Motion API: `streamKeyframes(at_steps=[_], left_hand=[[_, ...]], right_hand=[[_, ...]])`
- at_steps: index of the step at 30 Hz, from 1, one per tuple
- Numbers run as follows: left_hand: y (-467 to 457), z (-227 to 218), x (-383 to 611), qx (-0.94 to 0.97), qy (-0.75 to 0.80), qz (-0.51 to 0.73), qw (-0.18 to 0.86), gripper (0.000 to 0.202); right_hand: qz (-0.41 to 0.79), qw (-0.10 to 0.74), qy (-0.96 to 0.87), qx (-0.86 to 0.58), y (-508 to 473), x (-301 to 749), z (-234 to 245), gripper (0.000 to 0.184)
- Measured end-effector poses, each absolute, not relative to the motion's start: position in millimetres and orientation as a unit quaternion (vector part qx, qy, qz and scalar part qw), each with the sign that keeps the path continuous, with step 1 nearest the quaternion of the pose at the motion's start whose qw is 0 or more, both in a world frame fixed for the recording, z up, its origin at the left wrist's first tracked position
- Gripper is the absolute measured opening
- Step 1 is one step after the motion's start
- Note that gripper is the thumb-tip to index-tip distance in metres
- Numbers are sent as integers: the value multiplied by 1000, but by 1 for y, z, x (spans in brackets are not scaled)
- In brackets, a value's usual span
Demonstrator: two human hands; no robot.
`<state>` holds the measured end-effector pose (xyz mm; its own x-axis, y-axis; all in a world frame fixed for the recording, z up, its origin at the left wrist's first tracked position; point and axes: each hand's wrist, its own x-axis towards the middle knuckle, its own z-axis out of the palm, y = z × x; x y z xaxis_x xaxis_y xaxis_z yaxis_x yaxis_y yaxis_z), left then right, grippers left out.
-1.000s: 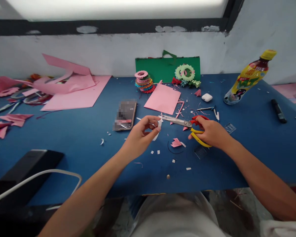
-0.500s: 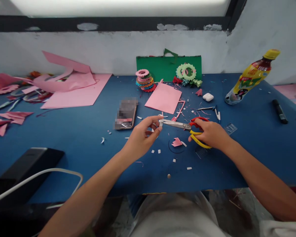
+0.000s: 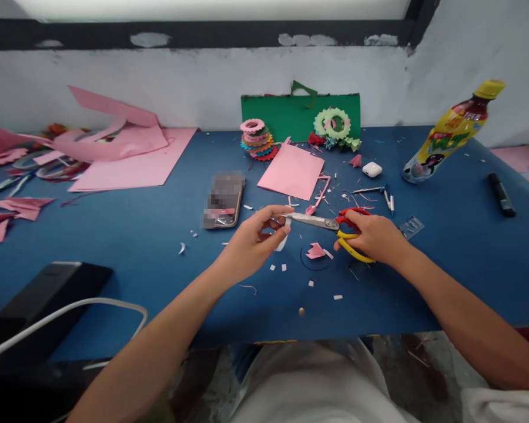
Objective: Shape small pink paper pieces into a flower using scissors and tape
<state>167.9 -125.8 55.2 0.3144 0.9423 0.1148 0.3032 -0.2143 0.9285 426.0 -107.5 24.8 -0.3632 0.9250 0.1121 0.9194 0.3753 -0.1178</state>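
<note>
My right hand (image 3: pixel 374 237) grips a pair of scissors (image 3: pixel 314 220) by its red and yellow handles, the blades pointing left. Their tips reach the fingertips of my left hand (image 3: pixel 253 241), which pinches a small white strip (image 3: pixel 284 236). The strip hangs down past the thumb, partly covered by the fingers. Below the blades lie a folded pink paper piece (image 3: pixel 316 251) and several white scraps (image 3: pixel 284 267). Behind my hands rests a pink paper square (image 3: pixel 291 171), and a phone (image 3: pixel 224 200) lies to its left.
A stack of scalloped paper rings (image 3: pixel 258 140) and pale green rings (image 3: pixel 332 124) stand before a green board (image 3: pixel 282 108). At right are an earphone case (image 3: pixel 372 170), a compass (image 3: pixel 381 191), a bottle (image 3: pixel 452 135) and a marker (image 3: pixel 501 195). Pink sheets (image 3: pixel 127 170) and a black box (image 3: pixel 48 299) occupy the left.
The white strip now hangs lower below my left fingertips, more of it showing. The scissors stay near the left fingertips. The whole view has shifted slightly.
</note>
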Motion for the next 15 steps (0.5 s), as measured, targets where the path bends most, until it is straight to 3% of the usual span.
streamKeyframes(at_steps=[15], left_hand=[[-127,56,167,665,415,343,518,34]], right_hand=[[22,67,-823,-564,-105,428,24,49]])
